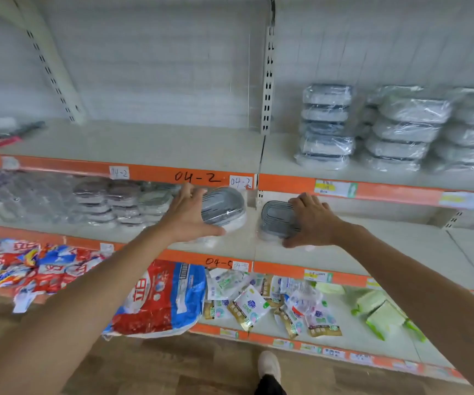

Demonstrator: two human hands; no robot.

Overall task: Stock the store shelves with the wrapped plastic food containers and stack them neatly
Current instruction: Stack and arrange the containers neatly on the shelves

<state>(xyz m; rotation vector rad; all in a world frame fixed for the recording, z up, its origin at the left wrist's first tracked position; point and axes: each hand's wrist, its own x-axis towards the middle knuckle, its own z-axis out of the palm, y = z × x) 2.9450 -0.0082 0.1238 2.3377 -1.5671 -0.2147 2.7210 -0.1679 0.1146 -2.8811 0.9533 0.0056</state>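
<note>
Two wrapped grey-lidded food containers sit on the middle shelf (230, 246) on either side of the shelf joint. My left hand (186, 216) grips the left container (224, 208), which is tilted up on its edge. My right hand (312, 216) holds the right container (277, 219), which lies nearly flat on the shelf. On the upper shelf (173, 143) at the right stand stacks of wrapped containers (325, 128), several high. More wrapped containers (122, 202) are stacked on the middle shelf to the left.
Orange shelf edges carry labels marked 04-2. A slotted upright post (268, 81) divides the upper bays. The bottom shelf holds a red and blue bag (161, 297), small packets (258, 303) and green packs (384, 312). My shoe (270, 366) stands on the wooden floor.
</note>
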